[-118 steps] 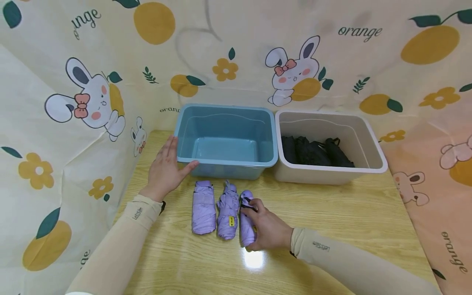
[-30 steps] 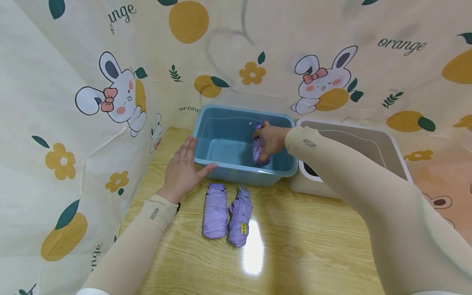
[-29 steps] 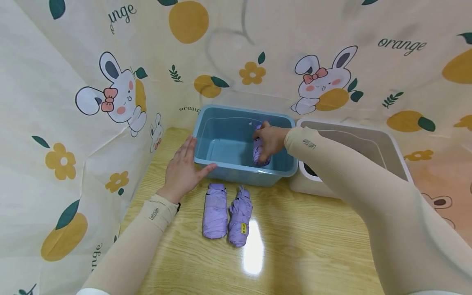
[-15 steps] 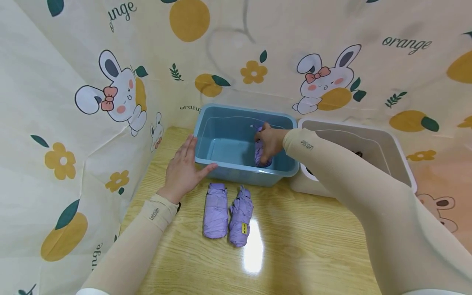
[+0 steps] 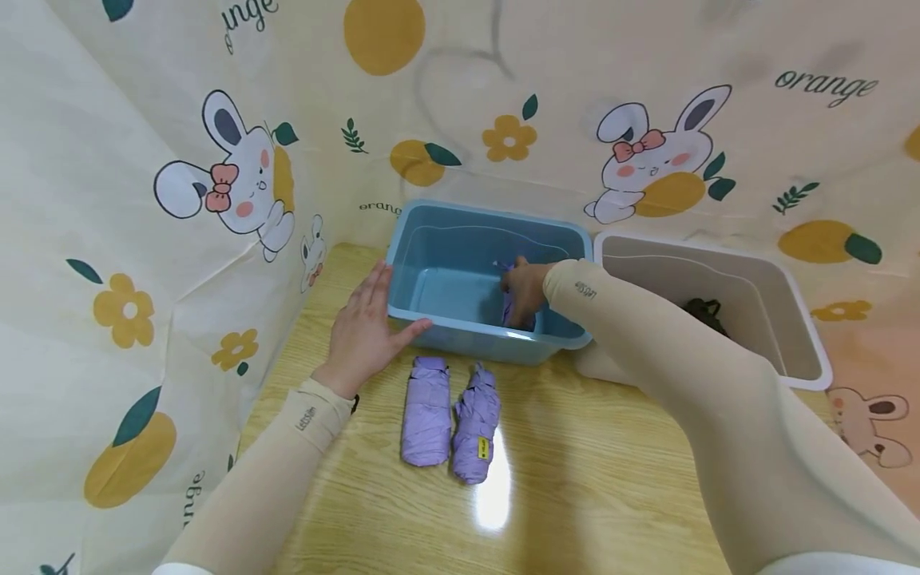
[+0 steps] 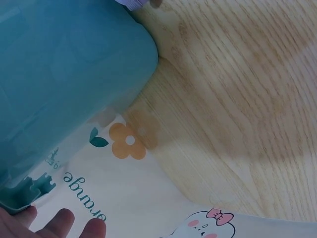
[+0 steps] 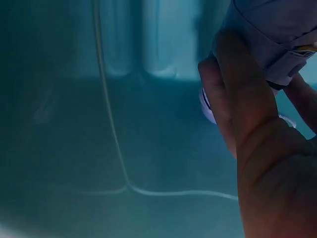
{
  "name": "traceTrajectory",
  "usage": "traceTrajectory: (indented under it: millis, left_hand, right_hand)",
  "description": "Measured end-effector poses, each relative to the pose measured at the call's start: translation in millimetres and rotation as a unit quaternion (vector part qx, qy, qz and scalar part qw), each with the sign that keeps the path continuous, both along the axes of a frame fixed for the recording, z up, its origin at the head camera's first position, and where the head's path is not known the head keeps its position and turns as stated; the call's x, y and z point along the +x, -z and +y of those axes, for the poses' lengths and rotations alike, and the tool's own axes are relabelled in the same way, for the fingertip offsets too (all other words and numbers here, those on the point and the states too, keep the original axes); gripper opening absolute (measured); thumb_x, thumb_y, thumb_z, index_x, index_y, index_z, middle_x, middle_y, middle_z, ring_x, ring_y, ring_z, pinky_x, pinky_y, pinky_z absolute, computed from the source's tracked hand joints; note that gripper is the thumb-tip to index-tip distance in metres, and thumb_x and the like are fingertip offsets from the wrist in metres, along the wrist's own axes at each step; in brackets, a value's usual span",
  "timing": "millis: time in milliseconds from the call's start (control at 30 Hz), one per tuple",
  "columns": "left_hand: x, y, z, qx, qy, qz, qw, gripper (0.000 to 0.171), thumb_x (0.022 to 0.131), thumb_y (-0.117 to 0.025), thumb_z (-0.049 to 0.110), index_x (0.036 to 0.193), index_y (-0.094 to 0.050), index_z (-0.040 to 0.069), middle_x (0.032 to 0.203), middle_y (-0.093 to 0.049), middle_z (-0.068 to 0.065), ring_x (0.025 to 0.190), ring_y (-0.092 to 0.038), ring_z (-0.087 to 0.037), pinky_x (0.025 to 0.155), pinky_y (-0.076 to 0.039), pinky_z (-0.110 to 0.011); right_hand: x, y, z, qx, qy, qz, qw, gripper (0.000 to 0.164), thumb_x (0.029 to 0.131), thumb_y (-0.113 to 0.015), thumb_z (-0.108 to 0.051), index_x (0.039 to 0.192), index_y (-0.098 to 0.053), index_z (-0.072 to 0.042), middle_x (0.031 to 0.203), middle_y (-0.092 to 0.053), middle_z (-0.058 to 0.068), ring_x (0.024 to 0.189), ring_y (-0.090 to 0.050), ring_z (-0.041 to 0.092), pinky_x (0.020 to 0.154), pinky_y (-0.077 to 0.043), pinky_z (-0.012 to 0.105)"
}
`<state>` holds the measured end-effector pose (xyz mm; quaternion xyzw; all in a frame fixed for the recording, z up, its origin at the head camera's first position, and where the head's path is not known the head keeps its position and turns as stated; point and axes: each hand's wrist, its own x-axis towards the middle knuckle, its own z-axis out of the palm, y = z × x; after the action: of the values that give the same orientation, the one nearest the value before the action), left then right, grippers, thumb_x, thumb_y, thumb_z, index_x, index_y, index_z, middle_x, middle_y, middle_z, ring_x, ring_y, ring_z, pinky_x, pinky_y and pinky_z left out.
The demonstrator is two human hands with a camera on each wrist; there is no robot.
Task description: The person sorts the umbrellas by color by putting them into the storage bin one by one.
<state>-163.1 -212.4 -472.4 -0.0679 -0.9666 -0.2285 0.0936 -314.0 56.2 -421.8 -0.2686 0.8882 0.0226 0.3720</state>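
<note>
Inside the blue bin (image 5: pixel 467 326), at its right end, my right hand (image 5: pixel 527 289) grips a folded lavender umbrella (image 5: pixel 508 307). The right wrist view shows fingers curled round that umbrella (image 7: pixel 272 37), close above the bin floor. My left hand (image 5: pixel 365 329) rests on the bin's left edge with its fingers straight; its fingertips (image 6: pixel 60 223) show beside the rim in the left wrist view. Two more folded lavender umbrellas lie side by side on the table before the bin: a left one (image 5: pixel 426 411) and a right one (image 5: pixel 476 427) with a yellow tag.
A beige bin (image 5: pixel 772 311) stands against the blue bin's right side, partly hidden by my right arm. Something dark (image 5: pixel 706 313) shows inside it. A patterned cloth (image 5: pixel 460 96) hangs behind and at the left of the wooden table (image 5: pixel 596 479).
My right hand has carried the rightmost umbrella from the table into the blue bin and has since sunk slightly lower there. My left hand stays at the bin's edge.
</note>
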Motion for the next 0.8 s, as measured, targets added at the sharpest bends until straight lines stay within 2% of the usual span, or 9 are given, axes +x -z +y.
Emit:
traceTrajectory:
  millis: [133,200,333,400,467,567,700,800]
  left_hand:
    - [1.7,-1.6,2.5,-0.007,-0.001,-0.002,1.0000,0.111,0.085,-0.052,0.078,0.160,-0.013,0.006,0.167,-0.005,-0.006,0.146,-0.024,-0.036,0.112,-0.031,-0.052]
    - [3.0,-2.4,3.1,-0.011,-0.001,-0.003,0.9999,0.111,0.085,-0.052,0.078,0.160,-0.013,0.006,0.167,-0.006,-0.006,0.146,-0.025,-0.036,0.112,-0.031,-0.052]
    - [3.1,-4.2,4.8,-0.013,-0.001,0.000,0.9999,0.112,0.085,-0.052,0.078,0.160,-0.014,0.006,0.166,-0.008,-0.008,0.146,-0.025,-0.036,0.112,-0.030,-0.052]
    - [2.2,-5.1,5.8,-0.012,0.000,0.000,0.9999,0.111,0.085,-0.052,0.079,0.160,-0.014,0.006,0.166,-0.008,-0.008,0.146,-0.025,-0.036,0.112,-0.031,-0.053]
    - [1.1,-5.5,6.1,-0.010,-0.001,0.000,1.0000,0.111,0.084,-0.053,0.078,0.160,-0.014,0.006,0.166,-0.009,-0.008,0.146,-0.025,-0.036,0.112,-0.031,-0.053]
    - [0.6,-5.8,5.8,-0.012,-0.004,-0.004,0.9999,0.111,0.084,-0.053,0.079,0.160,-0.014,0.007,0.166,-0.009,-0.008,0.145,-0.026,-0.037,0.111,-0.032,-0.054]
    - [0.3,-4.4,3.6,-0.014,-0.006,-0.005,0.9999,0.111,0.084,-0.053,0.078,0.160,-0.016,0.006,0.166,-0.009,-0.007,0.145,-0.027,-0.036,0.112,-0.032,-0.051]
    - [-0.3,-1.9,1.3,-0.012,-0.005,-0.004,0.9999,0.110,0.085,-0.054,0.077,0.160,-0.017,0.005,0.166,-0.009,-0.007,0.145,-0.027,-0.036,0.112,-0.032,-0.051]
  right_hand:
    - [1.1,13.7,5.5,0.021,-0.002,-0.009,1.000,0.093,0.072,-0.086,-0.042,0.147,-0.047,-0.005,0.126,-0.034,0.019,0.108,-0.049,0.034,0.088,-0.050,0.046]
    - [2.5,20.4,8.4,0.032,-0.017,-0.008,0.999,0.088,0.074,-0.084,-0.043,0.146,-0.048,-0.006,0.127,-0.035,0.019,0.108,-0.049,0.034,0.086,-0.051,0.045]
    - [4.4,26.4,11.9,0.064,-0.066,0.006,0.996,0.070,0.081,-0.078,-0.032,0.140,-0.054,-0.004,0.129,-0.040,0.023,0.110,-0.047,0.034,0.083,-0.051,0.044]
    - [4.0,25.5,13.5,0.090,-0.069,0.010,0.994,0.067,0.083,-0.075,-0.027,0.142,-0.052,-0.003,0.139,-0.038,0.027,0.114,-0.045,0.033,0.084,-0.050,0.043]
    - [3.3,20.8,14.1,0.112,-0.073,0.015,0.991,0.067,0.082,-0.075,-0.024,0.142,-0.052,-0.003,0.142,-0.038,0.027,0.117,-0.044,0.034,0.084,-0.050,0.043]
    - [3.3,8.7,13.4,0.121,-0.046,0.006,0.992,0.075,0.078,-0.080,-0.023,0.144,-0.049,-0.005,0.147,-0.035,0.025,0.120,-0.043,0.033,0.087,-0.049,0.043]
    - [4.5,-15.3,7.9,0.082,-0.042,0.003,0.996,0.081,0.075,-0.086,-0.026,0.144,-0.050,-0.004,0.142,-0.041,0.022,0.126,-0.042,0.035,0.094,-0.047,0.048]
    - [4.9,-32.2,5.7,0.044,-0.049,0.027,0.997,0.080,0.075,-0.086,-0.027,0.144,-0.052,-0.005,0.139,-0.044,0.021,0.128,-0.041,0.034,0.097,-0.046,0.049]
